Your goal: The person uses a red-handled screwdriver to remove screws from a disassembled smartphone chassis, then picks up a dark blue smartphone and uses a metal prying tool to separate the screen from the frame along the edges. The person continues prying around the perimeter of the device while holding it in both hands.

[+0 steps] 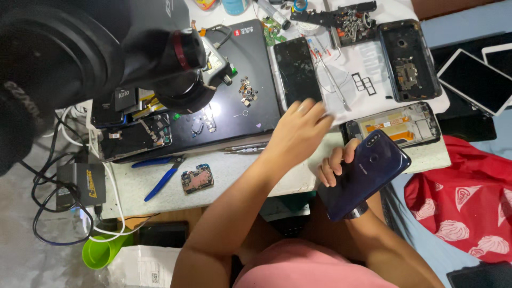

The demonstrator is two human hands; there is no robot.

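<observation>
A glossy dark-blue phone back cover (367, 173) is gripped by the right hand (335, 162) at the table's front edge (240, 184). The left hand (298, 133), fingers loosely spread, is laid beside a black cracked phone screen (296, 72); blue-handled pliers (162, 178) and a small circuit board (197, 180) are left nearby.

Bright even light, blurred foreground microscope (80, 58)

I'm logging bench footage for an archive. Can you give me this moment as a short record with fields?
setting: white workbench with phone parts
left hand: reaching onto the bench by a black phone screen, holding nothing visible
right hand: grips a dark blue phone, back and camera facing up
nearby: blue-handled pliers, circuit board, opened phone frame
</observation>
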